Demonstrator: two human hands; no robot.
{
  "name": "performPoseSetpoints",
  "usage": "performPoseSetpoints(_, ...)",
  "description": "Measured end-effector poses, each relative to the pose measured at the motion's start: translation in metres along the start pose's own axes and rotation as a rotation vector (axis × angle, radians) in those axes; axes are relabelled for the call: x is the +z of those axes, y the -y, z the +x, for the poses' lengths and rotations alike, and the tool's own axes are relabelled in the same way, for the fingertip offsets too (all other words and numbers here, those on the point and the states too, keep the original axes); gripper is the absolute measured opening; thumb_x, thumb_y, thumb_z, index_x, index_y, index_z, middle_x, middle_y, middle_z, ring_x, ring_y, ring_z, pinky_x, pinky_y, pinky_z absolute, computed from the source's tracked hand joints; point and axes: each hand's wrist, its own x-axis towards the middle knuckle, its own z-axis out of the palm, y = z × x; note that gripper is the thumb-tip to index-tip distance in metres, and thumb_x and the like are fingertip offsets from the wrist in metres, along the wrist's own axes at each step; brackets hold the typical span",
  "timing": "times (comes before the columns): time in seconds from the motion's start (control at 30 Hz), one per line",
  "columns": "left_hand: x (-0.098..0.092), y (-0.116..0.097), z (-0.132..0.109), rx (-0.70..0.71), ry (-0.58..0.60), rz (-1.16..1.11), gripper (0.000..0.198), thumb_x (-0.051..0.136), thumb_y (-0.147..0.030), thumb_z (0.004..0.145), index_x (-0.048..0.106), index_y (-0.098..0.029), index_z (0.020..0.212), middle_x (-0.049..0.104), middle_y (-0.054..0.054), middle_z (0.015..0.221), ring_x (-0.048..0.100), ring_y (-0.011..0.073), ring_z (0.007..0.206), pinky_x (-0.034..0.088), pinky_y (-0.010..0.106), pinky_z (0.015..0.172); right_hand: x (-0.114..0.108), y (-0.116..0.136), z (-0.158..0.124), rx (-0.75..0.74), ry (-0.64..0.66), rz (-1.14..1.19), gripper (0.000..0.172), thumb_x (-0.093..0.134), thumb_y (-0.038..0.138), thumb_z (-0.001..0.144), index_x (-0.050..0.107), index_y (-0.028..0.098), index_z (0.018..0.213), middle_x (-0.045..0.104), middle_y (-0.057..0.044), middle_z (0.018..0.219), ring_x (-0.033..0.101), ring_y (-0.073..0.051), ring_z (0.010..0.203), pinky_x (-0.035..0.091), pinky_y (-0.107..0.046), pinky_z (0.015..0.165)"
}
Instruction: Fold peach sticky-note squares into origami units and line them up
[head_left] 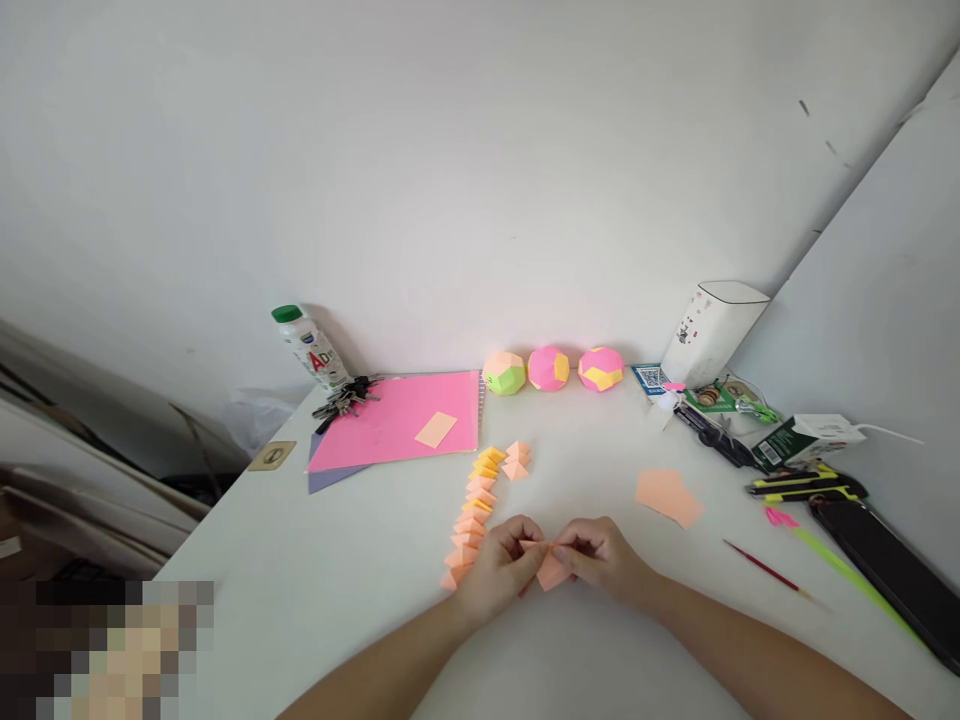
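Observation:
Near the table's front, my left hand [501, 568] and my right hand [606, 562] pinch one small orange piece of folded paper [553, 572] between thumbs and fingers. Part of that paper is hidden behind my fingers. Just left of my left hand runs a row of folded paper units [471, 525] in orange and yellow, its near end close to my wrist. A short stack of orange folded units [517, 460] lies beside the row's far end. To the right of my right hand lie flat orange paper pieces [669, 497].
Three faceted paper balls [549, 369] stand by the wall. Pink paper [405, 400], keys [343, 398] and a bottle [311, 345] are at back left. A white container [712, 330], a box cutter [806, 485], a thin brush [765, 568] and a black case [889, 575] lie right.

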Motion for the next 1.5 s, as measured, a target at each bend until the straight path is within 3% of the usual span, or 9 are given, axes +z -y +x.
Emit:
performPoseSetpoints(0.4,-0.002,0.007,0.003,0.035,-0.105,-0.255,0.024,0.058,-0.039,0.078,0.045,-0.020,0.071,0.043,-0.009,0.040,0.035,0.0066,0.036,0.028,0.018,0.038,-0.003,0.007,-0.001,0.043,-0.067,0.123,0.024,0.060,0.031,0.081,0.058,0.016,0.063,0.051,0.003,0.053,0.049,-0.011,0.048,0.040,-0.023,0.047)
performPoseSetpoints(0.67,-0.001,0.004,0.004,0.051,-0.074,-0.313,0.029,0.056,-0.046,0.082,0.045,-0.020,0.080,0.052,-0.006,0.050,0.047,0.0092,0.042,0.038,0.020,0.040,-0.003,0.004,-0.001,0.030,-0.086,0.158,0.021,0.057,0.035,0.086,0.064,0.016,0.083,0.054,0.003,0.056,0.051,-0.011,0.049,0.045,-0.024,0.047)
performPoseSetpoints(1.0,0.000,0.002,0.005,0.032,-0.123,-0.222,0.035,0.058,-0.051,0.079,0.045,-0.019,0.079,0.048,-0.008,0.045,0.036,0.0056,0.035,0.027,0.017,0.035,-0.004,0.001,0.001,0.011,-0.134,0.151,0.026,0.057,0.038,0.086,0.069,0.017,0.097,0.058,0.000,0.067,0.055,-0.011,0.052,0.043,-0.023,0.047)
performPoseSetpoints(1.2,0.001,0.003,0.005,0.031,-0.155,-0.246,0.038,0.062,-0.052,0.075,0.041,-0.020,0.075,0.038,-0.012,0.048,0.027,0.0027,0.034,0.017,0.016,0.035,-0.005,0.007,0.002,-0.027,-0.103,0.141,0.026,0.057,0.039,0.086,0.069,0.016,0.081,0.056,-0.001,0.073,0.045,-0.007,0.048,0.039,-0.022,0.044)
performPoseSetpoints(1.37,0.002,0.007,0.003,0.086,-0.156,-0.220,0.036,0.063,-0.048,0.076,0.039,-0.022,0.082,0.037,-0.011,0.055,0.032,0.0038,0.039,0.025,0.017,0.039,-0.005,-0.001,0.003,-0.004,-0.141,0.135,0.023,0.062,0.040,0.082,0.068,0.017,0.084,0.055,-0.001,0.076,0.042,-0.007,0.047,0.038,-0.022,0.042)
performPoseSetpoints(1.5,0.002,0.010,0.001,0.186,-0.213,-0.137,0.030,0.063,-0.043,0.078,0.042,-0.021,0.083,0.043,-0.007,0.066,0.043,0.0073,0.056,0.036,0.019,0.053,-0.005,-0.005,0.003,0.085,-0.174,0.178,0.031,0.067,0.039,0.077,0.063,0.019,0.100,0.051,0.002,0.073,0.045,-0.008,0.052,0.040,-0.020,0.043)
